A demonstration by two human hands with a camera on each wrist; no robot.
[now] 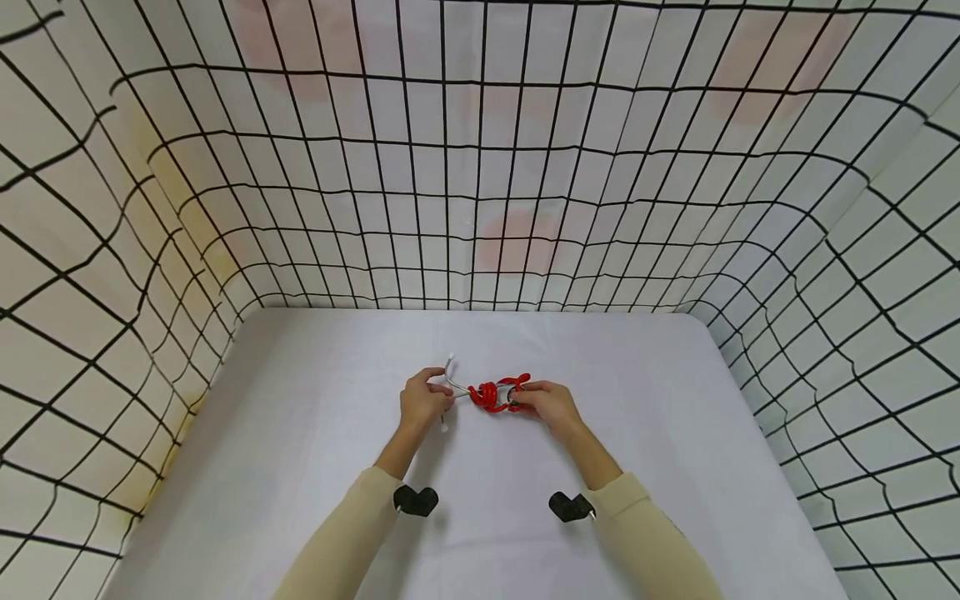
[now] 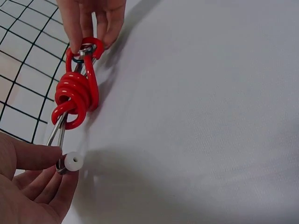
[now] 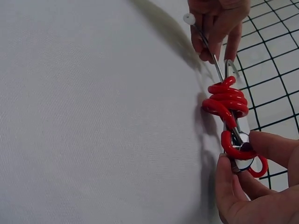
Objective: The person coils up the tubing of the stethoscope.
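Between the two hands, a thick red cord (image 1: 488, 395) is wound in several coils around thin metal wires (image 2: 61, 131). A white bead-like tip (image 2: 74, 161) caps one wire end, and another white tip (image 3: 188, 19) shows in the right wrist view. My left hand (image 1: 425, 402) pinches the wires at their capped end, with the thumb on top. At the other end, my right hand (image 1: 552, 406) pinches a shiny metal piece (image 3: 244, 164) where the red cord loops around. The fingers partly hide that piece, so its exact shape cannot be told.
A white tabletop (image 1: 345, 358) lies under the hands. Black wire mesh (image 1: 517, 150) rises along the back and both sides, with a white surface behind it. Small black devices (image 1: 416, 501) sit at the sleeve cuffs.
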